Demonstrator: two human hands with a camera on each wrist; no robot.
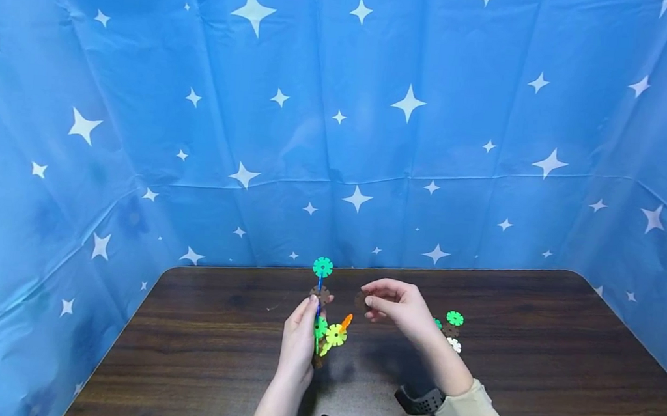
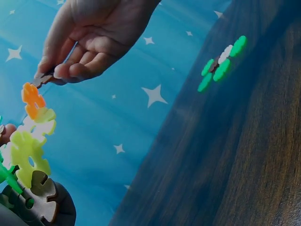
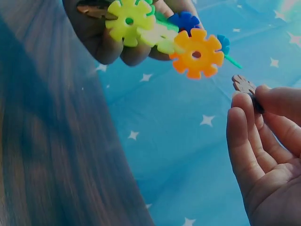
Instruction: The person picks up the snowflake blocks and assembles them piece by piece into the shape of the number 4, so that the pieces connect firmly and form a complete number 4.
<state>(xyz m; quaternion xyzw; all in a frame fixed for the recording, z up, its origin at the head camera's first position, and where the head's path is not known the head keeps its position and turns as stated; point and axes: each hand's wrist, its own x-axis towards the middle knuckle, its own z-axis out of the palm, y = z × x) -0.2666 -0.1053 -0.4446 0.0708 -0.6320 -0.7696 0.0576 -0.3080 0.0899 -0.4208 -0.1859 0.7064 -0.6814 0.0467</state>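
Observation:
My left hand [image 1: 298, 342] grips a joined cluster of notched plastic snowflake discs. A green disc [image 1: 323, 260] tops it, above blue ones seen edge-on and a brown disc [image 1: 323, 292]. On its right side a yellow disc [image 1: 331, 339] and an orange disc [image 1: 346, 323] stick out. The left fingers partly hide the cluster's middle. Between thumb and fingertips, my right hand [image 1: 404, 310] pinches a single brown disc [image 3: 242, 84]. In the head view that disc is apart from the cluster, a short way to its right.
Several loose discs lie on the dark wooden table [image 1: 533, 354] right of my right forearm, among them a green disc [image 1: 455, 316] and a white disc [image 1: 454, 345]. A blue star-patterned cloth [image 1: 374, 139] hangs behind the table and along its sides.

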